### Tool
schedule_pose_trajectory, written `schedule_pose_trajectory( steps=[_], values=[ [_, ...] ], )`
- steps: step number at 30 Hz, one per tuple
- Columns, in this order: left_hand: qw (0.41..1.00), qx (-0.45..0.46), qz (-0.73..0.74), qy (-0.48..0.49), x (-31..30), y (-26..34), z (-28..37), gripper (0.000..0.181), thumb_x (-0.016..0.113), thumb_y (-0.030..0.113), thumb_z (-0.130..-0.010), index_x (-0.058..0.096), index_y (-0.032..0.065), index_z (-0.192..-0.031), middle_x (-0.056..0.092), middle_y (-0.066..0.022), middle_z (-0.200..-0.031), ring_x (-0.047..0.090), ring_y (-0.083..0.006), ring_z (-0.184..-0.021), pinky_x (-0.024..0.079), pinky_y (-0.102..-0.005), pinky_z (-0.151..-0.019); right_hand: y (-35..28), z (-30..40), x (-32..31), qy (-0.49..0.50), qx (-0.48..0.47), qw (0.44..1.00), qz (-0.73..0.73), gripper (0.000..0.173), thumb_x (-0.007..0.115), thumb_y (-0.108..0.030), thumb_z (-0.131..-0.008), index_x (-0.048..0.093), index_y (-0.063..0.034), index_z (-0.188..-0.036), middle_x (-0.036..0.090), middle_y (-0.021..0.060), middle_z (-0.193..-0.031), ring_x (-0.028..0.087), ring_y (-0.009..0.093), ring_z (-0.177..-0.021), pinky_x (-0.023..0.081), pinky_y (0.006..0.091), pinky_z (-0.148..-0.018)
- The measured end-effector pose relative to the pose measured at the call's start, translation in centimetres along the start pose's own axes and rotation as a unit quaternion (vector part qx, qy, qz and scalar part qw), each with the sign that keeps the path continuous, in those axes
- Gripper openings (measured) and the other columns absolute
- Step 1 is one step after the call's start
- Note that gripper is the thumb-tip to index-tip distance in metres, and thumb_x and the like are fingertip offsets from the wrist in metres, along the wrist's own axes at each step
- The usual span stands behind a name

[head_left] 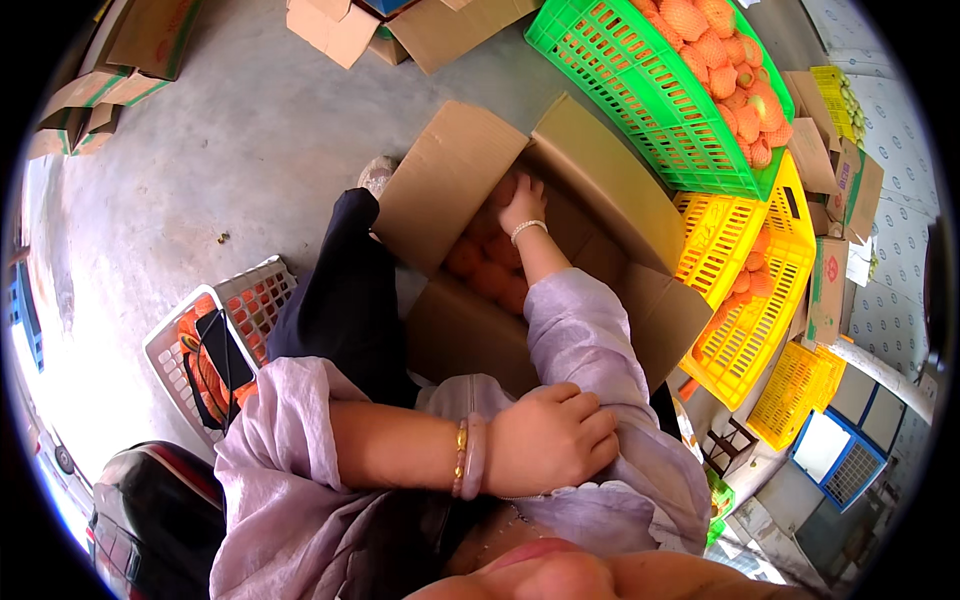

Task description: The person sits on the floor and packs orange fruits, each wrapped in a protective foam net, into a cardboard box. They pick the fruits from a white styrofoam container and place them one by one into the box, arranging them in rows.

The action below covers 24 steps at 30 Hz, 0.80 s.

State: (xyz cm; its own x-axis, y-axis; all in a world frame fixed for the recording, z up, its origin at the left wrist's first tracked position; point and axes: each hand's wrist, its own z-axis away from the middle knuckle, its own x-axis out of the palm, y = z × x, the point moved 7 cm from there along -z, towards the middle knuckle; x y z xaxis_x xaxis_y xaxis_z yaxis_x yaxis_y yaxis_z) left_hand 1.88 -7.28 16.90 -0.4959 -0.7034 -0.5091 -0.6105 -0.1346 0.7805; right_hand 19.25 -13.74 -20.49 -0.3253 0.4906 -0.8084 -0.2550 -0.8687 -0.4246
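Observation:
An open cardboard box [619, 191] stands before me with its flaps spread outward. Inside it, in shadow, lie several round fruits [491, 274] that look orange. My right hand [527, 204], wearing a beaded bracelet, reaches into the box, its fingers curled around a fruit [501, 191] near the far wall. Across my body comes my left hand [555, 439], wearing a pale bangle and a gold-coloured bracelet. Its fingers are bent over the lilac sleeve [589, 330] of my right arm and grip the cloth.
A green crate [652, 105] of fruit in orange foam nets stands beyond the box, next to yellow crates [757, 322]. On my left, a white plastic basket [251, 300] holds more netted fruit, with a phone [223, 349] on top. Other cardboard boxes [450, 30] lie farther off.

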Motion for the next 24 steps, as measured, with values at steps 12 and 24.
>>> schedule_pose_trajectory(
  steps=[12, 24],
  values=[
    [0.999, -0.037, -0.012, 0.011, -1.2, -0.6, -0.1, 0.025, 0.058, 0.020, -0.071, 0.058, 0.0027, -0.089, 0.057, -0.0107, -0.100, 0.059, -0.0225, -0.087, 0.049, -0.0314, -0.074, 1.4, -2.8, 3.6, -0.028, -0.008, 0.999, -0.015, 0.073, 0.067, -0.030, -0.080, 0.032, -0.0169, -0.143, 0.021, 0.0229, -0.148, 0.026, 0.043, -0.134, 0.027, 0.0473, -0.112],
    [0.988, 0.067, -0.123, -0.063, 5.8, -2.9, -0.5, 0.012, 0.063, 0.017, -0.072, 0.056, 0.0074, -0.071, 0.058, -0.0077, -0.074, 0.060, -0.0227, -0.068, 0.049, -0.0365, -0.058, 11.4, 15.9, -6.3, -0.020, 0.098, 0.904, -0.417, 0.057, 0.070, -0.020, -0.082, 0.047, -0.0016, -0.131, 0.048, 0.0164, -0.132, 0.047, 0.025, -0.125, 0.042, 0.0326, -0.099]
  ],
)
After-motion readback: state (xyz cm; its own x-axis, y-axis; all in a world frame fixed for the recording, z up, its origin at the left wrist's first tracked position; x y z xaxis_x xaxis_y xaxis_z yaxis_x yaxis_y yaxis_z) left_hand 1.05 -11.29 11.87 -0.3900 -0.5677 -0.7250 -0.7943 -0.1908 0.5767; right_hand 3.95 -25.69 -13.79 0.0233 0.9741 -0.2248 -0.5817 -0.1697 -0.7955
